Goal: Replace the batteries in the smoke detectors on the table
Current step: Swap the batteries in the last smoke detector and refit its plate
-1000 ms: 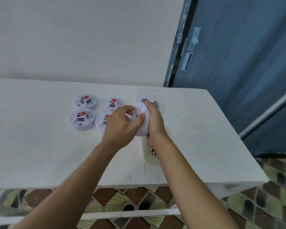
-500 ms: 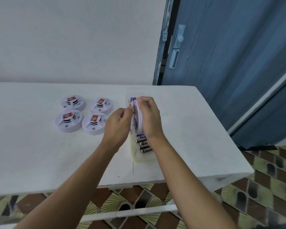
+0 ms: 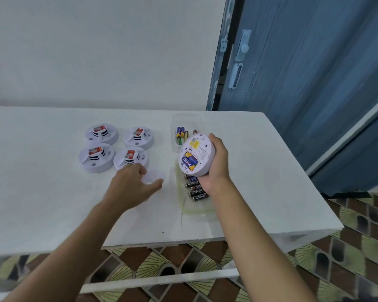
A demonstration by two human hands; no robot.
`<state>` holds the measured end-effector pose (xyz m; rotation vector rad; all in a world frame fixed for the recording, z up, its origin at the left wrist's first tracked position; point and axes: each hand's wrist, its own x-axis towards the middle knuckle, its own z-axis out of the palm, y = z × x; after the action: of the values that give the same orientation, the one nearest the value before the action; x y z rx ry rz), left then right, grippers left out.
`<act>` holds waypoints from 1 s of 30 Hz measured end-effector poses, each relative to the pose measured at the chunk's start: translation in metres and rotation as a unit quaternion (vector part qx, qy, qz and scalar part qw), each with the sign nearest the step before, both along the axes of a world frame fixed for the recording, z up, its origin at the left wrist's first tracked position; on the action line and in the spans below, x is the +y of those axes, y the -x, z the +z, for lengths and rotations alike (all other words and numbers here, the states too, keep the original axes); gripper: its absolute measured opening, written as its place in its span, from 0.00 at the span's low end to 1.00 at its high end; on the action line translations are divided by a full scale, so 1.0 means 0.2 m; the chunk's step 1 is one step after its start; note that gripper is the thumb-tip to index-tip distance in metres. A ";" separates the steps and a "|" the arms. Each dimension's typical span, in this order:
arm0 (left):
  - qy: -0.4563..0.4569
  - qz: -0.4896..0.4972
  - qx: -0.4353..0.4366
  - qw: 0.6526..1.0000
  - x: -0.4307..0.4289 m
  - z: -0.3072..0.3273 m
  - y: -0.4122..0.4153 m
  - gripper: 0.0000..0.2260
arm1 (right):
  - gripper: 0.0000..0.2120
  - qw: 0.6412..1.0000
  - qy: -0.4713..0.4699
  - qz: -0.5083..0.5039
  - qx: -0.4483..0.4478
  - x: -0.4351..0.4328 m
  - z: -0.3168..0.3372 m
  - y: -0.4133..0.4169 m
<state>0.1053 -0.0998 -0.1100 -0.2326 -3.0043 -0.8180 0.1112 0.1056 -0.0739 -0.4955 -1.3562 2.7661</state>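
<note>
My right hand (image 3: 216, 168) grips a round white smoke detector (image 3: 200, 150) above the table, tilted with its back toward me. Its open compartment shows blue and yellow batteries (image 3: 189, 162). My left hand (image 3: 130, 186) pinches the detector's thin white back cover (image 3: 154, 176) low over the table, left of the detector. Several more white smoke detectors (image 3: 96, 158) with red labels lie in a cluster to the left. A yellowish tray (image 3: 196, 209) under my right hand holds black batteries (image 3: 196, 190). Behind it, a clear box (image 3: 184, 119) holds mixed batteries (image 3: 180, 135).
The white table (image 3: 42, 203) ends close on my side and at the right edge. A blue door (image 3: 314, 73) stands behind the table's right end. Patterned floor tiles (image 3: 358, 236) show below.
My hands have come apart. The left hand took the back cover off and moved it down-left to the table. The right hand turned the detector, exposing its batteries.
</note>
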 end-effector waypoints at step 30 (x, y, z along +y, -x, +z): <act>-0.161 -0.086 0.171 0.968 0.28 0.17 -0.06 0.07 | 0.19 0.999 -0.010 0.036 -0.019 -0.11 0.04 -0.05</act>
<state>0.1172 -0.0441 -0.0752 -0.5645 -2.5138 -1.1310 0.1210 0.0826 -0.0662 -0.5105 -1.4373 2.8098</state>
